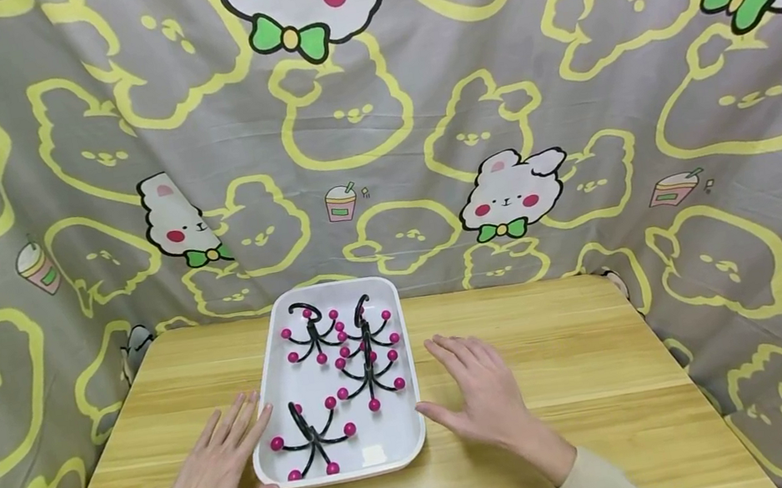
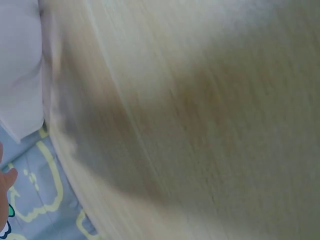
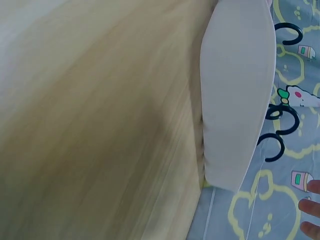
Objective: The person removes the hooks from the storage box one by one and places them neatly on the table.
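Observation:
A white tray [image 1: 292, 394] lies on the table, holding several black multi-arm hooks with pink ball tips. One hook hanger [image 1: 314, 438] sits apart at the tray's near left. Another hook hanger [image 1: 314, 336] stands at the far left, and two more overlap along the right side, one being the near-right hook hanger [image 1: 370, 376]. My left hand [image 1: 217, 477] has its fingers straight and spread at the tray's left edge, thumb by the near corner. At the right edge, my right hand [image 1: 482, 395] is spread too, its thumb tip right at the rim.
The wooden table [image 1: 564, 336] extends on both sides of the tray. A patterned grey curtain [image 1: 381, 178] hangs behind it and around both sides. In the right wrist view, black curved hook ends [image 3: 285, 120] show above the tray's white wall [image 3: 237, 100].

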`<action>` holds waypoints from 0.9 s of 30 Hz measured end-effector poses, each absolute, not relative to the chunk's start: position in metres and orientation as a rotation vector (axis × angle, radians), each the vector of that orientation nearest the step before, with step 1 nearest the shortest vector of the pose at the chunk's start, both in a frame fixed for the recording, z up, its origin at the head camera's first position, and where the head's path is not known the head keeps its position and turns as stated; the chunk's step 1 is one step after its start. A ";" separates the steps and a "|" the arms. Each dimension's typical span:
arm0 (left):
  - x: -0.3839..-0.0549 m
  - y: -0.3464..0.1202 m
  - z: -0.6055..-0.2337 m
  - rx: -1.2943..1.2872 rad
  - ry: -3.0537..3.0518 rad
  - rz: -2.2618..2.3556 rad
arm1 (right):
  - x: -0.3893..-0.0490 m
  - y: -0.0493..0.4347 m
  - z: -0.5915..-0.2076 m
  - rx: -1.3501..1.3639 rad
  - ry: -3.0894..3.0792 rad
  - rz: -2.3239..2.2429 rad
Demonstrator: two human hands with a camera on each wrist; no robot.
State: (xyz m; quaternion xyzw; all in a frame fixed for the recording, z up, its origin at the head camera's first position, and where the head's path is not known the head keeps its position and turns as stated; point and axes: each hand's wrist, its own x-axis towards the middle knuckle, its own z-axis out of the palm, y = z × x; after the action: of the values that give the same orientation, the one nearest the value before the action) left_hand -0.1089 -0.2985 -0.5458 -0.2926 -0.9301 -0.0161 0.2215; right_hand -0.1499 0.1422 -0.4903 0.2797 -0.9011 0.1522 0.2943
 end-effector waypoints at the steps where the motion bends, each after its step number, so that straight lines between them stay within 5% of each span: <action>1: -0.109 -0.299 -0.546 -0.808 -2.570 -0.045 | -0.151 0.139 -0.490 0.749 -2.395 0.411; 27: -0.107 -0.298 -0.546 -0.789 -2.581 -0.026 | -0.183 0.085 -0.487 0.819 -2.416 0.375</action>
State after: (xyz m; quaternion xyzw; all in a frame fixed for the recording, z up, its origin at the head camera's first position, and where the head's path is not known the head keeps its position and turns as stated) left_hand -0.1066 -0.2979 -0.5461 -0.2853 -0.9329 -0.0092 0.2196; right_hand -0.1826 0.0854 -0.4872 0.3051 -0.9001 0.1397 0.2779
